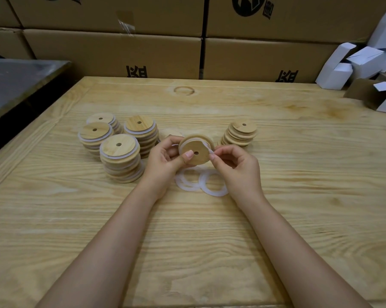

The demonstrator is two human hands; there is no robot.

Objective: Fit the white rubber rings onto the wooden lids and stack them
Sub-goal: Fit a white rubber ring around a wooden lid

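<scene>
Grips the wooden lid (198, 157) tilted above the bench (298, 174) in the left hand (165, 155), thumb curled onto its face. Pinches the white rubber ring (187, 142), partly round the rim, at the lid's right edge with the right hand (234, 162) fingers (217, 154). Just below the lid, loose rings (212, 185); left of it, stacks of ringed lids (120, 156); behind it to the right, a stack of bare lids (239, 134).

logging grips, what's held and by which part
Left hand grips the round wooden lid by its left edge; right hand pinches the white rubber ring at the lid's right rim.
</scene>
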